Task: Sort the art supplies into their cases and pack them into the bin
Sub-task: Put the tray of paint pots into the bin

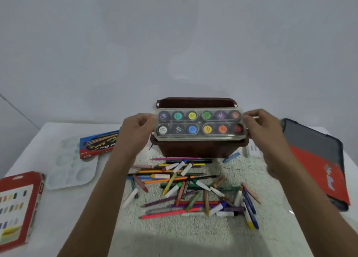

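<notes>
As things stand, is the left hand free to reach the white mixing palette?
Probably not now: the left hand grips one end of the paint case over the bin. Nothing lies between it and the palette.

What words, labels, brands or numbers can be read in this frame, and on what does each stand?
Nothing is clear enough to quote.
On the blue and red box: cursive print, upside down, too blurred to read.
On the paint set lids: labels too small to read.
On the red box: colour swatches, no legible words.
On the red and grey case: a blue mark, blurred.
</notes>
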The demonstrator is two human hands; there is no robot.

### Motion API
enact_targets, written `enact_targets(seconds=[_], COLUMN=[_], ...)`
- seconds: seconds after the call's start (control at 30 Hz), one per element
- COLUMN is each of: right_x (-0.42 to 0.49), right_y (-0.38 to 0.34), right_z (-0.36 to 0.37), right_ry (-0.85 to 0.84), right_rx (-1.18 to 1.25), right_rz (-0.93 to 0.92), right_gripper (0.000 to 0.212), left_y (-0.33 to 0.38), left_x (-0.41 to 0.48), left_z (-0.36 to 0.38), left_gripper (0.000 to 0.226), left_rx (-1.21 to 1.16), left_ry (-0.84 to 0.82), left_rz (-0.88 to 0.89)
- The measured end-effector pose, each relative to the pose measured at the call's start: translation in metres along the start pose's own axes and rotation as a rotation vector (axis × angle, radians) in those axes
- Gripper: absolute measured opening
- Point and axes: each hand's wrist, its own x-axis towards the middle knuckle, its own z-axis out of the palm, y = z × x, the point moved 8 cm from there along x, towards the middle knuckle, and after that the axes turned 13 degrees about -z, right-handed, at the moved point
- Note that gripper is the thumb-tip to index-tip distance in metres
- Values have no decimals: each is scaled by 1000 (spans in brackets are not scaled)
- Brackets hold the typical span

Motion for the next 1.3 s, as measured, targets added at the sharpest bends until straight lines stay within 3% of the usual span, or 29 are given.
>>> enact_targets(seconds=[0.07,0.13,0.27,0.4,0.5,0.7,0.87,1.17,1.3], right_x=[20,37,63,71,72,65,65,64,63], right_y=[0,5,25,49,64,89,91,97,95], right_z=[11,23,49,71,84,100,99,99,101], right_ry=[-24,-75,-203,-331,-418,-576,-527,-524,-548], right_rx=[-93,-213,-449,-642,-737,-770,-801,-841,-872], right_rz=[-24,-51,-88,-95,-117,-5,-43,-53,-55], right_gripper=[25,34,41,43,32,24,21,38,29], left_y=[10,11,-4,-5,-1,-26,-28,-45,-49], left_x=[19,41,78,86,87,100,111,120,117], left_z=[10,24,55,78,93,123,127,138,144], left_gripper=[21,44,62,57,44,33,37,33,32], left_rx=[119,281,507,723,924,1160,1216,1392,1512], left_ry=[-17,-58,-104,21,80,-52,-55,-107,-108], left_rz=[30,44,20,63,95,12,43,178,218])
